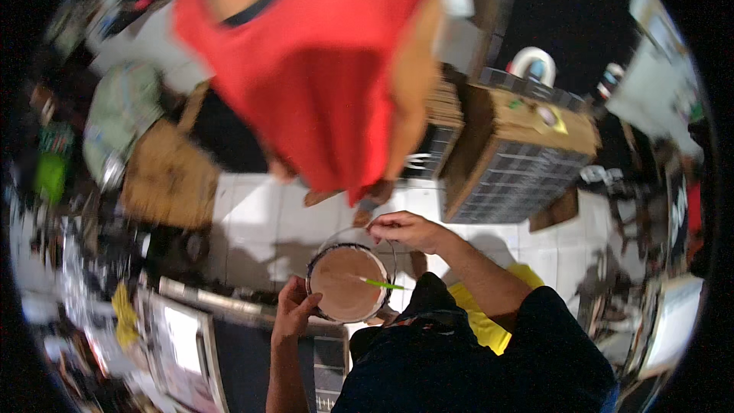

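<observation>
A round bucket (312, 266) filled with pinkish-brown liquid (344, 297) is in front of my body, its rim dark with smears. My left hand (295, 307) grips its left side, the thumb over the rim and the fingers mostly hidden behind the wall. At the far side, my right hand (405, 231) is closed at the thin wire bail handle (394, 258), fingers pinched together. A slim tool with a bright green handle (382, 284) rests across the right rim, its pale end at the liquid. What kind of tool it is, I cannot tell.
A person in a red sleeveless top (313, 84) stands just ahead, blurred. To the right is a dark-tiled box stand (520, 176) with a wooden top. A brown wooden board (168, 176) lies left. White floor tiles (252, 206) show between; yellow material (485, 321) sits beside my right arm.
</observation>
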Tool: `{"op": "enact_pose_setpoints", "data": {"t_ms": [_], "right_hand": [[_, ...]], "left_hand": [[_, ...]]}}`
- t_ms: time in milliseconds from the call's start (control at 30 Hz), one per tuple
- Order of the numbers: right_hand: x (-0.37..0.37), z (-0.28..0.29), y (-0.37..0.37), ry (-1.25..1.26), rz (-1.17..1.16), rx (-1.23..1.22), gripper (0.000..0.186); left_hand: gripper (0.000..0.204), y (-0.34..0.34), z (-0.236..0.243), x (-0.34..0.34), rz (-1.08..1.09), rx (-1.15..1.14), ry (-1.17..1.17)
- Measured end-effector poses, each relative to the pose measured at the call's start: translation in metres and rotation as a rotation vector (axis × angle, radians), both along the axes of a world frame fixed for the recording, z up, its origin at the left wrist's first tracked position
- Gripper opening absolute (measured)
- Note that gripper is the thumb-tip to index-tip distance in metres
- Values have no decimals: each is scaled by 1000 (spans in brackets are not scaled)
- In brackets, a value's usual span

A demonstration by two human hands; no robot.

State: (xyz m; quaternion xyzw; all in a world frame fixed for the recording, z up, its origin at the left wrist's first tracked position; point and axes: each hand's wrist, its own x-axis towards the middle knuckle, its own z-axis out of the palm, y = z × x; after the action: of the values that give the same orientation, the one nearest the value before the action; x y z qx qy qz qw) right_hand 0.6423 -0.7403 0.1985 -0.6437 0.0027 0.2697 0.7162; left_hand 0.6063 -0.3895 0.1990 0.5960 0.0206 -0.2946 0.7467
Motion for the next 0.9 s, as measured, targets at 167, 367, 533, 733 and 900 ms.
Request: {"op": "enact_pose_setpoints", "data": {"t_ms": [167, 367, 533, 733, 900], "right_hand": [[-46, 12, -90, -252, -106, -370, 32], [-99, -41, -145, -322, -462, -615, 24], [-146, -202, -152, 27, -429, -781, 21], [-174, -476, -203, 274, -312, -1122, 34], [-187, -616, -278, 517, -231, -958, 62]], "left_hand": [[27, -121, -41, 41, -432, 269, 97], [88, -198, -114, 72, -677, 211, 421], [89, -195, -167, 73, -587, 468, 500], [101, -240, -172, 48, -288, 60, 744], [110, -306, -188, 67, 66, -358, 1004]]}}
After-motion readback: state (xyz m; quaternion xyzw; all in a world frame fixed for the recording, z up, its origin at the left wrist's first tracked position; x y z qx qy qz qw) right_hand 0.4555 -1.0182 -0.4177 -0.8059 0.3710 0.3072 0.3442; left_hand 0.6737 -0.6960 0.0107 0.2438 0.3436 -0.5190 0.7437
